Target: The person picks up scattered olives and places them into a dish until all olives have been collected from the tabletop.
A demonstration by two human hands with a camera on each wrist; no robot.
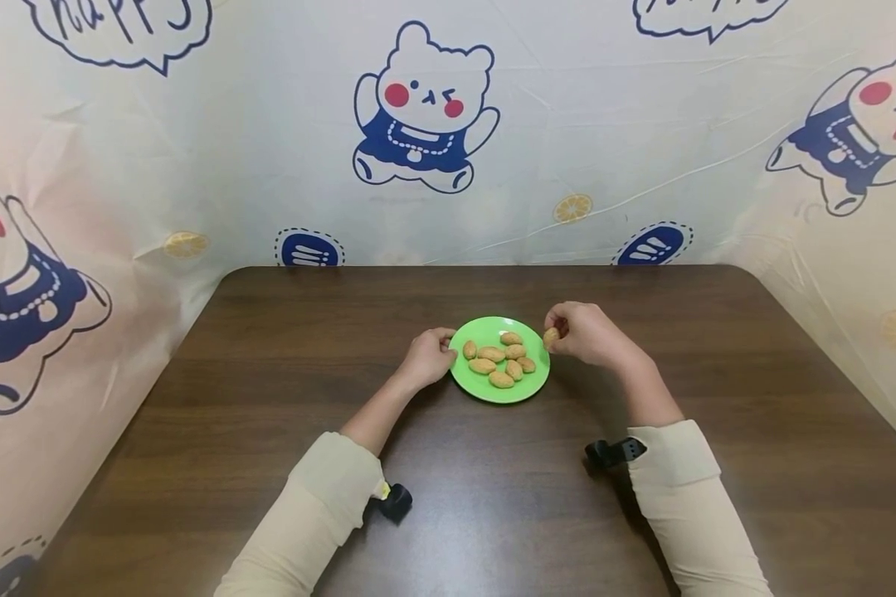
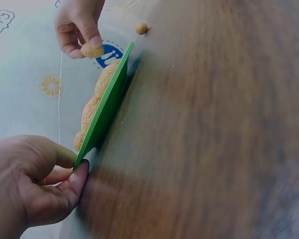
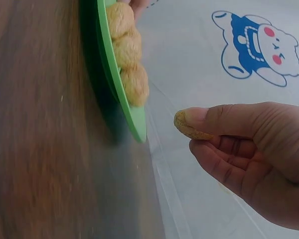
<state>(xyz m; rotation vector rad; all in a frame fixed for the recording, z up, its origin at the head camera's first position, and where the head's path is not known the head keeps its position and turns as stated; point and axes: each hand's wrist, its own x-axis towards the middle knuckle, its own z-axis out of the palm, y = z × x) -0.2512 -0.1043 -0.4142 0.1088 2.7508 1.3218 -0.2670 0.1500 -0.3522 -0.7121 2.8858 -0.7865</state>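
Observation:
A round green plate (image 1: pixel 499 395) holds several tan peanuts in their shells (image 1: pixel 491 354). My left hand (image 1: pixel 427 358) grips the plate's left rim; in the left wrist view the thumb lies under the rim and the fingers over it. Just off the right rim, my right hand (image 1: pixel 588 333) pinches one peanut (image 3: pixel 191 125) between thumb and fingertips. That peanut is raised above the level of the rim in the right wrist view. Another small tan peanut (image 2: pixel 141 28) lies on the table beyond the plate in the left wrist view.
The dark brown wooden table (image 1: pixel 306 348) reaches back to a printed cloth backdrop (image 1: pixel 269 141) with cartoon bears. A black wrist camera (image 1: pixel 396 502) sits at the left cuff, and another black camera (image 1: pixel 614 453) at the right cuff.

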